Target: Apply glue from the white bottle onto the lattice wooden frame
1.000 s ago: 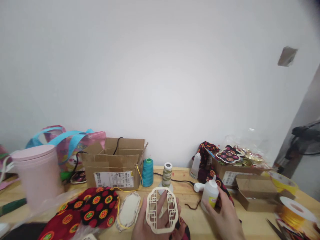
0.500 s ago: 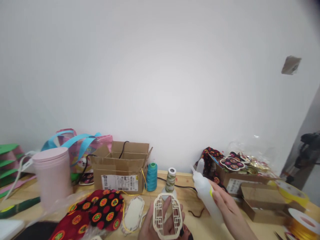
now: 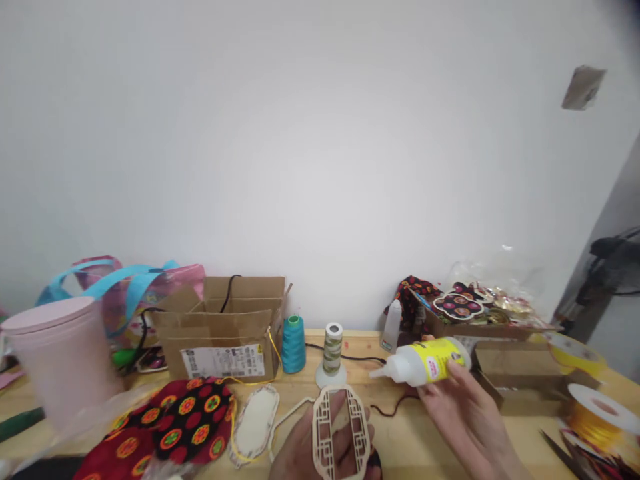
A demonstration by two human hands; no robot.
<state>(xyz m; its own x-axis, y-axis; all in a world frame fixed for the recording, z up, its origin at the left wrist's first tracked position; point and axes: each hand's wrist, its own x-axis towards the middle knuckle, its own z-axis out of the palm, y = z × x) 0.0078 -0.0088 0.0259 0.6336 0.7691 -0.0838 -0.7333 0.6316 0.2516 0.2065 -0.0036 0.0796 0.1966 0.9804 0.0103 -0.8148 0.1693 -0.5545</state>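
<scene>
My left hand (image 3: 295, 443) holds a cut-out wooden lattice frame (image 3: 321, 427) from behind, its fingers showing through the openings. In my right hand (image 3: 463, 410) is a white glue bottle (image 3: 417, 363) with a yellow label. It lies nearly level, its narrow nozzle pointing left, above and to the right of the frame and apart from it. A pale oval fabric-edged piece (image 3: 256, 423) lies left of my left hand, with yellow cord along it. Red and black patterned fabric (image 3: 185, 420) spreads farther left.
Behind stand a teal thread cone (image 3: 293, 347), a green-and-white spool (image 3: 333, 350) and an open cardboard box (image 3: 220, 337). A pink canister (image 3: 63, 367) is at left. At right are a smaller box (image 3: 525, 380), a gold cord spool (image 3: 600, 417) and scissors (image 3: 560, 453).
The glue bottle has tipped from nozzle-up to nearly level, its yellow label turning into view. The view has shifted slightly right, while the frame stays in my left hand.
</scene>
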